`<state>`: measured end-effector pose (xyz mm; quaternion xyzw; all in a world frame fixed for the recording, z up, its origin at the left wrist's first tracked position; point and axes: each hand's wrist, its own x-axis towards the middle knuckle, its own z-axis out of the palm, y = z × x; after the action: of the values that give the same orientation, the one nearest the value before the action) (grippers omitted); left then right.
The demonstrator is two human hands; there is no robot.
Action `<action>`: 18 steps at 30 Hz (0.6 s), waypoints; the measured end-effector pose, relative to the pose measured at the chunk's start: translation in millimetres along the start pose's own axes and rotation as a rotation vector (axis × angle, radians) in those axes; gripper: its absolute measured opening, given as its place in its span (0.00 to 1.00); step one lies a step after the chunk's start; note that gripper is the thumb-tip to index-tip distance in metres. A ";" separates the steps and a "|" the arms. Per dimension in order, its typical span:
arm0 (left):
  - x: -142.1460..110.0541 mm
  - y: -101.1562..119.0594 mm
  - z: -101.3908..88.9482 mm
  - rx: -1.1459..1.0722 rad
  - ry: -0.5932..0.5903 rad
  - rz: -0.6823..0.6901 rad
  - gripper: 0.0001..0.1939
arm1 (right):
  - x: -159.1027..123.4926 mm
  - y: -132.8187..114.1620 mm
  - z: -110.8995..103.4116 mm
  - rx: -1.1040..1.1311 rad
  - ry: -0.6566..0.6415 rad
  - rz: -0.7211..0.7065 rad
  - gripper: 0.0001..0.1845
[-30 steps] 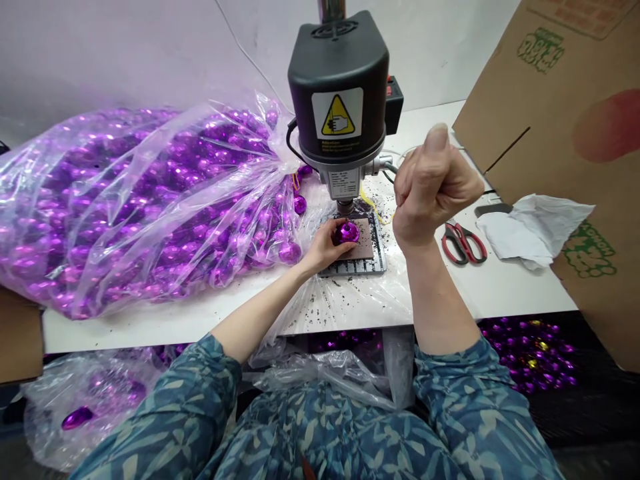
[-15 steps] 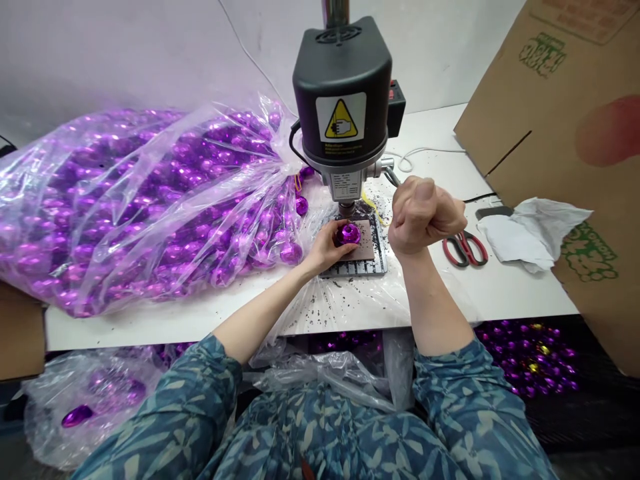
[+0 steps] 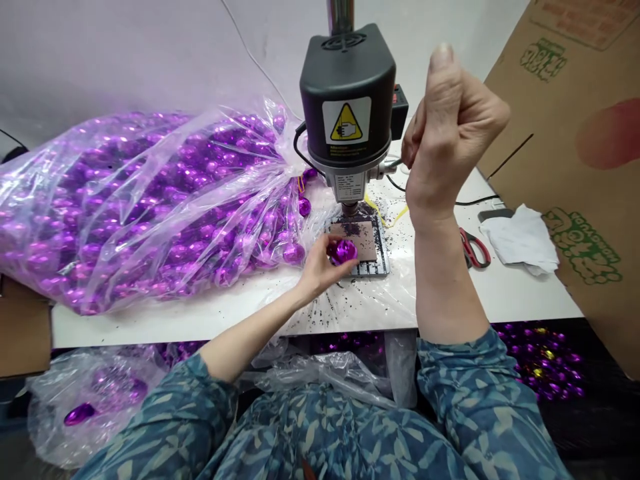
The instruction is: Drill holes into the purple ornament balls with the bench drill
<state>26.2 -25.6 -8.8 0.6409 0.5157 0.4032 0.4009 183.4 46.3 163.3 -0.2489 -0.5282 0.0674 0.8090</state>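
ball (image 3: 345, 251), shiny and purple, is pinched in the left hand (image 3: 320, 268), thumb and fingertips curved partly open around its sides, over the near left part of the speckled board (image 3: 367, 245) below the drill press (image 3: 349, 100). over on its right, the right hand (image 3: 445, 143) is clenched in a raised fist on the lever (image 3: 394, 165), left of the scissors (image 3: 477, 252).

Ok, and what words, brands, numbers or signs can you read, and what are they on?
"Attention", under the yellow triangular hand sign on the black plastic machine head; smaller lines blurred.
White rectangular label on the grey metal neck: too small.
Green lettering on the brown cardboard box: illegible.
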 end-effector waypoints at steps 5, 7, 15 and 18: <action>-92.3 5.8 -18.7 0.370 -0.743 0.172 0.28 | -2.3 3.2 -0.3 -0.023 0.018 -0.022 0.38; -111.9 0.2 -22.2 0.480 -0.895 0.260 0.30 | -3.6 2.4 0.4 -0.034 0.034 0.006 0.38; 51.5 -18.5 -61.4 0.632 -0.138 0.372 0.18 | -2.2 3.7 -0.1 0.047 0.048 0.000 0.38; 126.5 -18.8 -70.3 1.022 -0.062 0.093 0.22 | -2.3 4.1 -0.6 0.075 0.051 0.000 0.38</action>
<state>-27.6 108.5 11.6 0.7889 0.6058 0.0980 0.0331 183.6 48.7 159.2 -0.2200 -0.5047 0.0807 0.8309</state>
